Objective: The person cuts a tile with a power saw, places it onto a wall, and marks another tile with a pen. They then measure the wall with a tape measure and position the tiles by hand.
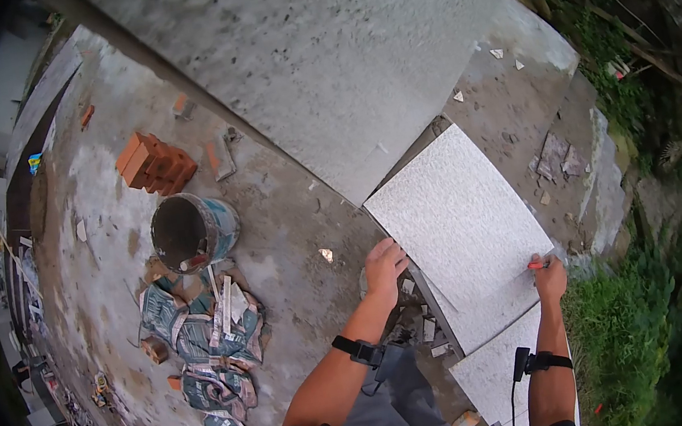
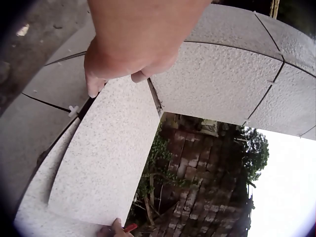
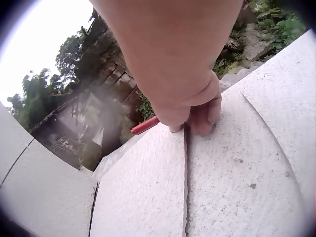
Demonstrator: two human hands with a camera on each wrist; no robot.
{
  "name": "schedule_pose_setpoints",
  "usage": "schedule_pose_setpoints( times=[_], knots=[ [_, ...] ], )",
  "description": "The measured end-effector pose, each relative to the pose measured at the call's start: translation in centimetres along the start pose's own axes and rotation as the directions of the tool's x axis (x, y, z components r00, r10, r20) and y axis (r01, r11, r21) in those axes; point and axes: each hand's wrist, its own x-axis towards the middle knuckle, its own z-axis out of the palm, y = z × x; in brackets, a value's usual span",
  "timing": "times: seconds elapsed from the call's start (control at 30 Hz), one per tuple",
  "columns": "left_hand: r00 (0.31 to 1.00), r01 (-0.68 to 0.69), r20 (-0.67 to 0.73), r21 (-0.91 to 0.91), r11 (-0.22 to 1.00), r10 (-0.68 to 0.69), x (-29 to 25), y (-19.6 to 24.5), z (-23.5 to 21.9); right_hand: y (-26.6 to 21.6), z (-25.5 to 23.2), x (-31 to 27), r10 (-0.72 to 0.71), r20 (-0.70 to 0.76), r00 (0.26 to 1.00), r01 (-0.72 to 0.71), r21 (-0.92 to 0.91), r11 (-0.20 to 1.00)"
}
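Observation:
A loose, speckled white tile (image 1: 463, 223) lies at an angle over another pale tile on top of a low wall. My left hand (image 1: 387, 272) grips its left edge; in the left wrist view, the thumb and fingers of this hand (image 2: 131, 59) are at the end of the tile (image 2: 106, 148). At the opposite edge, my right hand (image 1: 549, 278) holds a red pen (image 1: 539, 264). The right wrist view shows the red pen (image 3: 144, 126) sticking out from my right hand (image 3: 200, 108), its fingertips down at the tile's edge (image 3: 143, 182).
A large speckled slab surface (image 1: 320, 52) rises close ahead. On the concrete to the left are stacked red bricks (image 1: 155, 162), a bucket (image 1: 222, 227) and crumpled bags (image 1: 202, 339). Greenery (image 1: 624, 331) borders the wall on the right. Broken tile pieces (image 1: 429, 329) lie near my legs.

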Motion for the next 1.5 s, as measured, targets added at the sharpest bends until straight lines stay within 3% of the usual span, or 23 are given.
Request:
schedule_pose_setpoints(
  times=[0.1,0.23,0.33,0.4,0.47,0.53,0.63,0.9,1.5],
  knots=[
    [1.0,0.009,0.026,-0.024,1.0,-0.009,0.3,-0.3,-0.5,-4.4,-4.7,0.7,0.026,0.006,1.0,-0.026,0.083,0.996],
    [0.999,0.019,0.043,-0.01,1.0,-0.019,0.3,0.2,-0.5,-8.8,-2.3,5.0,-0.27,-0.123,0.955,0.295,0.295,0.909],
    [0.998,0.017,0.056,-0.017,1.0,-0.016,0.5,0.4,-0.9,-11.9,0.1,7.5,-0.34,-0.135,0.931,0.366,0.302,0.88],
    [0.993,0.046,0.108,-0.034,0.998,-0.042,0.7,0.5,-1.2,-13.7,-0.2,7.7,-0.361,0.113,0.926,0.324,0.259,0.91],
    [0.992,0.057,0.12,-0.058,0.997,-0.05,0.7,0.8,-1.4,-14.4,-0.3,7.8,-0.355,0.116,0.928,0.318,0.254,0.914],
    [0.99,0.067,0.131,-0.085,0.994,-0.056,0.5,0.9,-1.5,-14.5,0.1,7.9,-0.35,0.12,0.929,0.314,0.248,0.917],
    [0.992,0.063,0.118,-0.08,0.995,-0.053,0.5,0.9,-1.5,-14.0,1.0,8.3,-0.456,0.037,0.889,0.439,0.211,0.873],
    [0.989,0.054,0.138,-0.046,0.998,-0.047,0.5,0.9,-1.5,-14.5,0.4,7.7,-0.387,0.076,0.919,0.369,0.179,0.912],
    [0.989,0.056,0.137,-0.044,0.997,-0.05,0.3,0.7,-1.4,-13.9,1.0,7.9,-0.407,0.062,0.911,0.397,0.135,0.908]
  ],
)
